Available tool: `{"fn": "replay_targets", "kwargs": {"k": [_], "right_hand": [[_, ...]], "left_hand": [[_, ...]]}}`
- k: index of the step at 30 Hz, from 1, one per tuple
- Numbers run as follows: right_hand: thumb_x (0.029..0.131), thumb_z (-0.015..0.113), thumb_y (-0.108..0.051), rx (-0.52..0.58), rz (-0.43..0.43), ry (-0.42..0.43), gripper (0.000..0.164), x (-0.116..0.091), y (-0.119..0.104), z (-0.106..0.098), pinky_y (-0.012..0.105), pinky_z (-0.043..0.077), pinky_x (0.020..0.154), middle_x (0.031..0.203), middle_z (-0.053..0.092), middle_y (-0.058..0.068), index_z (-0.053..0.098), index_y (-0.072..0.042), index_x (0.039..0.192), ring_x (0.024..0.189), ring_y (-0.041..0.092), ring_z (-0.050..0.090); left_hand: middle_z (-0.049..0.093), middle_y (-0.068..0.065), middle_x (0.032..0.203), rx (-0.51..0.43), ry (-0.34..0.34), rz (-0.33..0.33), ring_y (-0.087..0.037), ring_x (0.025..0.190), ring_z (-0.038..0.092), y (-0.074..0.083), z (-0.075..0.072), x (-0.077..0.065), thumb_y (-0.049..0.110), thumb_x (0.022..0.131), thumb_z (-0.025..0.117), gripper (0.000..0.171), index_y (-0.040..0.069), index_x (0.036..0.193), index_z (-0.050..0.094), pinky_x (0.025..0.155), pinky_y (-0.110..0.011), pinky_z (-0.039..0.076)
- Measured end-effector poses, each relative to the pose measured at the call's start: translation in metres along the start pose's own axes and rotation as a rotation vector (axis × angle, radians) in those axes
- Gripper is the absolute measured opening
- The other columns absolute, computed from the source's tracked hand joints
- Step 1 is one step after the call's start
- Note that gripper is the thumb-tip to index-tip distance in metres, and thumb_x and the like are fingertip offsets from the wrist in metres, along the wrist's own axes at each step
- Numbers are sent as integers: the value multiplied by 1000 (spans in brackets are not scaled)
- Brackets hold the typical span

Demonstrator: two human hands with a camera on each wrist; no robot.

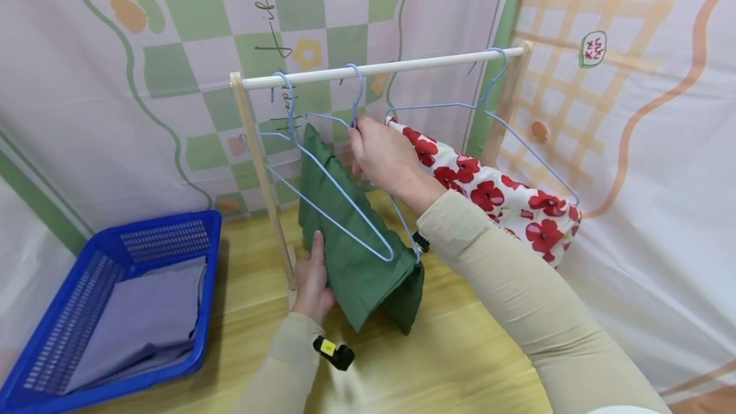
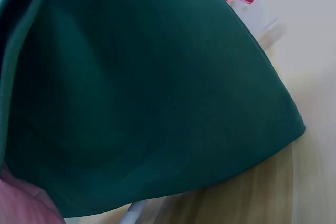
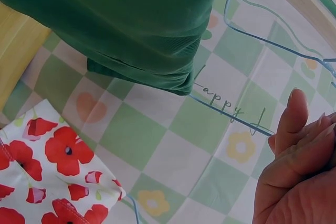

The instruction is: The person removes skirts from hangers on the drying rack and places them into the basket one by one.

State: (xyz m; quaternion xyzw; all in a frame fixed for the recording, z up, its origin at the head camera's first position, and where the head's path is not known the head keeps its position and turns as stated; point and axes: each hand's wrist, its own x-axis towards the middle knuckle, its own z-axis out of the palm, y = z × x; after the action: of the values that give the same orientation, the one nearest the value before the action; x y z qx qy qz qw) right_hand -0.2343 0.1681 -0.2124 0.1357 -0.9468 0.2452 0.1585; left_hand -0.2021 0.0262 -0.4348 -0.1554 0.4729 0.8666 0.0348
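Observation:
A green cloth [image 1: 351, 235], folded over a blue wire hanger, hangs from the rack's white rod [image 1: 397, 67]. My right hand [image 1: 385, 149] pinches this hanger's neck just below its hook [image 1: 358, 85]. In the right wrist view the right hand [image 3: 302, 166] is at the right edge, the hanger's wire running from it to the cloth [image 3: 131, 30]. At the cloth's left edge, my left hand [image 1: 313, 283] holds it with the thumb in front; its other fingers are partly hidden. The cloth [image 2: 157, 93] fills most of the left wrist view.
A bare blue hanger [image 1: 345, 193] hangs nearer the rack's left post [image 1: 261, 171], in front of the green cloth. To the right, a white cloth with red flowers [image 1: 489, 193] hangs on another hanger. A blue basket [image 1: 209, 273] at left holds folded grey-purple cloth [image 1: 149, 312].

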Motion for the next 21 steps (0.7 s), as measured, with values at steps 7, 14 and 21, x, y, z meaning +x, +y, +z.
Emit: {"fn": "replay_targets", "kwargs": {"k": [7, 14, 21], "right_hand": [[113, 42, -33, -17, -2, 0, 27, 2, 0, 0, 36, 52, 62, 75, 68, 1, 58, -12, 108, 67, 20, 64], [113, 41, -33, -30, 0, -7, 28, 4, 1, -1, 37, 52, 64, 74, 69, 2, 58, -12, 107, 68, 21, 65], [113, 41, -32, -45, 1, -5, 26, 5, 3, -1, 40, 51, 65, 73, 71, 2, 59, -12, 113, 69, 22, 66]], "left_hand": [[59, -5, 122, 59, 45, 81, -17, 107, 59, 6, -5, 1, 55, 100, 64, 70, 4, 146, 51, 91, -29, 52], [63, -3, 116, 28, 56, 173, -12, 98, 65, 9, -6, 0, 43, 104, 64, 57, 4, 144, 53, 85, -26, 57], [56, -7, 141, 96, 41, 203, -17, 121, 57, 13, -9, -6, 44, 106, 61, 57, 8, 150, 52, 104, -29, 49]]}}
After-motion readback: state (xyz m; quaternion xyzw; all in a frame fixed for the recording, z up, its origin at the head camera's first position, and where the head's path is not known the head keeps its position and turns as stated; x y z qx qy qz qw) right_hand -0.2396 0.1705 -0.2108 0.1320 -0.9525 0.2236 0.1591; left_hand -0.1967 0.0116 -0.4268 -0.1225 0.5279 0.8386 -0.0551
